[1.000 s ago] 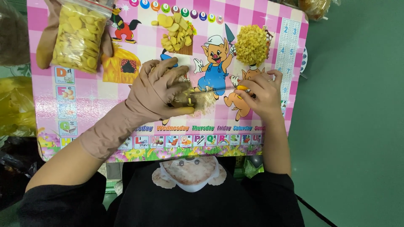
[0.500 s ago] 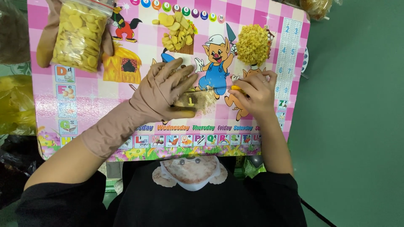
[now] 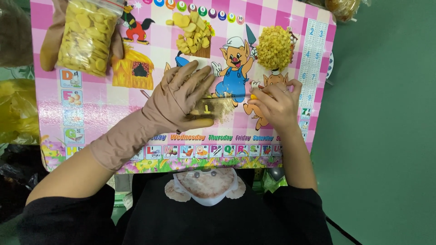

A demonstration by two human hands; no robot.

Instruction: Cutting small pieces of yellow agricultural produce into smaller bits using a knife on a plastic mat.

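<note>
Two hands worked near the front edge of the desk (image 3: 377, 149), over a glossy pink checked mat (image 3: 91, 113) printed with cartoon pigs and letter squares. The left hand (image 3: 181, 97), covered to the forearm by a long tan fabric glove, lay palm down with fingers spread over a thin brownish patch of crumbs or husk bits (image 3: 215, 112), grasping nothing that showed. The bare right hand (image 3: 274, 106) was curled, its fingertips pinched on a small yellow-orange piece (image 3: 253, 96); what it did to that piece could not be told. Judging by the heaps, the sorting looked well under way but not finished: the small piece stayed in the fingers and loose matter still lay under the gloved palm. Farther back toward the middle of the mat sat a loose pile of pale yellow flat pieces (image 3: 193, 29), smooth and bean-like, and to its right a rounder mound of finer, brighter yellow bits (image 3: 274, 47) with a rough, granular look. At the far left corner of the mat a clear plastic bag (image 3: 86, 34), crinkled and shiny, was packed with larger smooth yellow discs, which suggested much stock was left. Another filled bag (image 3: 343, 8) peeked in at the far right corner, and yellow plastic (image 3: 16, 109) lay beyond the left edge.
</note>
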